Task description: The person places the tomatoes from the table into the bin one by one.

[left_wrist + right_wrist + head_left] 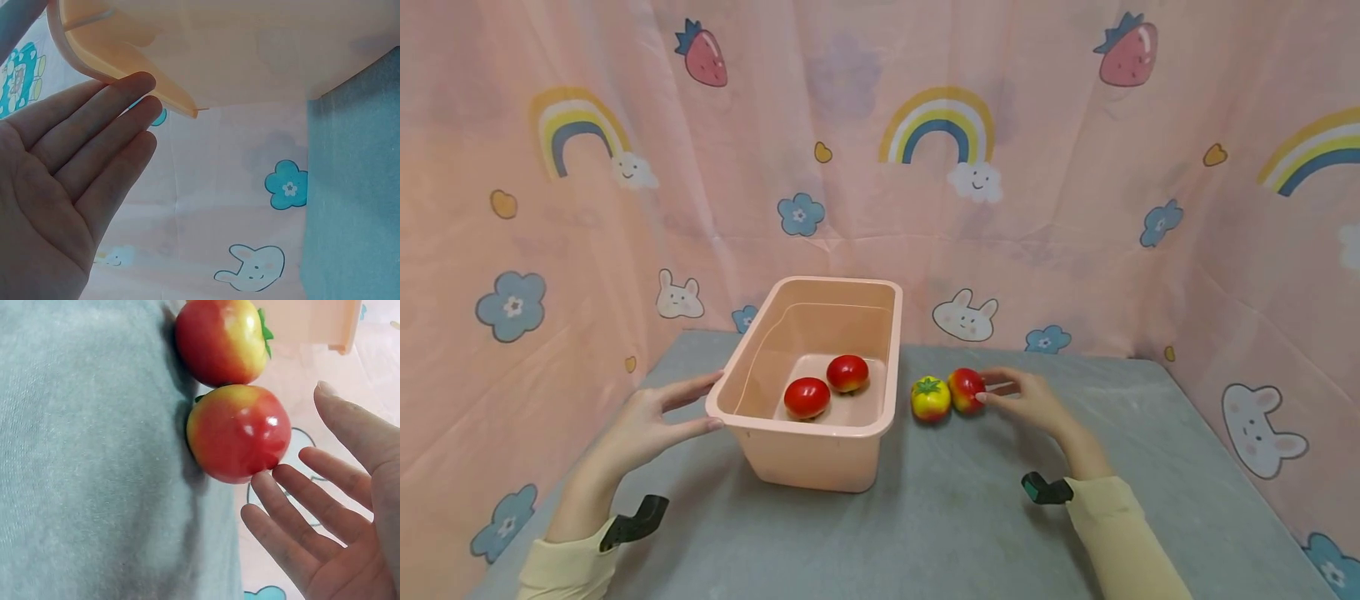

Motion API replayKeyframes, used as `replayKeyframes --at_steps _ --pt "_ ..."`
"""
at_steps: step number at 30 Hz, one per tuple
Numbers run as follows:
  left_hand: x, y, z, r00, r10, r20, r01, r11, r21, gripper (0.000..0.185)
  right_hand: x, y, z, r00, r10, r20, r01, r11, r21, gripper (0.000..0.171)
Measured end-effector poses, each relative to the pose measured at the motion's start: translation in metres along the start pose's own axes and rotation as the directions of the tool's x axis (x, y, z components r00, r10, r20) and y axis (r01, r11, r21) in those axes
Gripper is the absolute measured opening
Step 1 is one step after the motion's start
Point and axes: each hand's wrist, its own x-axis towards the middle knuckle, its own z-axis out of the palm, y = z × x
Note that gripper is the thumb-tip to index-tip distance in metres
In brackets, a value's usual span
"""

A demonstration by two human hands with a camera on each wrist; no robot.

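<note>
A peach plastic bin [812, 460] stands on the table with two red tomatoes inside, one nearer the front [807, 398] and one behind it [847, 374]. My left hand [643, 427] touches the bin's left front corner, thumb and fingers extended along the rim. Right of the bin, a yellow-and-red tomato [930, 399] with a green calyx sits against a redder tomato [966, 391]. At that redder tomato's right side is my right hand [1026, 404], fingers spread and fingertips right at its skin. The right wrist view shows the palm [356, 562] facing it, thumb apart.
A grey cloth covers the table [955, 517]. Pink printed curtains [1037, 217] hang close behind and along both sides. Each wrist carries a small black device, one on the left [636, 522] and one on the right [1047, 489].
</note>
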Motion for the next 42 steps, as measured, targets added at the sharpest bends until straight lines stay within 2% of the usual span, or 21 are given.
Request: replayKeyframes --at_steps 10,31,42 --pt "0.0 0.0 0.0 1.0 0.002 -0.004 -0.002 1.0 0.023 0.06 0.006 0.008 0.008 0.998 0.067 -0.01 -0.066 0.997 0.029 0.061" --pt "0.0 -0.001 0.001 1.0 0.003 -0.007 -0.002 0.999 0.04 0.059 0.014 0.017 0.033 0.996 0.07 -0.05 -0.067 0.996 0.057 0.07" --pt "0.001 -0.001 0.001 1.0 0.014 -0.014 -0.013 0.999 0.033 0.059 0.015 0.021 0.039 0.989 0.135 -0.062 -0.128 0.986 0.104 0.074"
